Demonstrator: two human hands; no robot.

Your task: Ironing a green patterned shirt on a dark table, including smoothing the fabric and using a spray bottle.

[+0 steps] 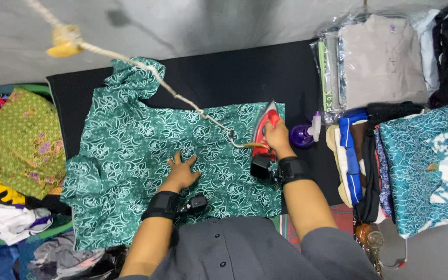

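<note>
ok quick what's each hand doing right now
Left hand: open, fingers spread flat on the green floral-print fabric garment.
Right hand: closed around the handle of the red and grey electric iron.

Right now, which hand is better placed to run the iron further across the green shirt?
Right. The right hand already grips the iron on the green shirt. The left hand lies flat on the fabric, apart from the iron.

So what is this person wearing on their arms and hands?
Both hands are bare: no gloves and no rings that I can make out. The left hand and the right hand each have a wide black wrist strap carrying a small black boxy device. The forearms are uncovered; grey sleeves begin near the elbows, matching a grey buttoned shirt.
</note>
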